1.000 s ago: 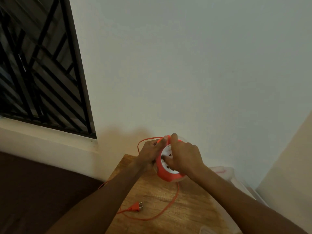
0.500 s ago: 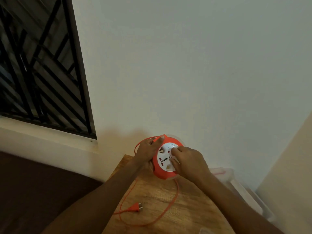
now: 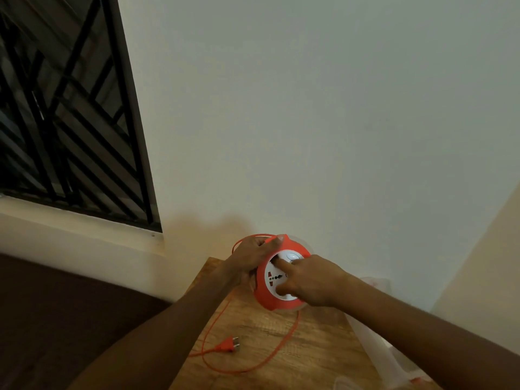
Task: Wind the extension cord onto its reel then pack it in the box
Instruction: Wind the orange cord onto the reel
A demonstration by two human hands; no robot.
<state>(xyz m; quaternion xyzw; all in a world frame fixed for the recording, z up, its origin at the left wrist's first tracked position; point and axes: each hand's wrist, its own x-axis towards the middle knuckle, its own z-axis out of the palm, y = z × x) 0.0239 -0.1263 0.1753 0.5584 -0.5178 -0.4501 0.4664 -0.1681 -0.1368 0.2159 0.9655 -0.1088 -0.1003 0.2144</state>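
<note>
Winding is unfinished: the left hand [image 3: 250, 256] grips the round orange plastic reel [image 3: 277, 277], the right hand [image 3: 312, 280] fingers its white face, and thin orange cord [image 3: 277, 351] loops loose below it on the wooden worktop [image 3: 309, 347].

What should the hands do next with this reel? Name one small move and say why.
Probably keep turning the white face with the right hand while the left hand steadies the orange reel. A long loop of cord and the plug lie loose on the wooden table, so winding is not finished.
</note>
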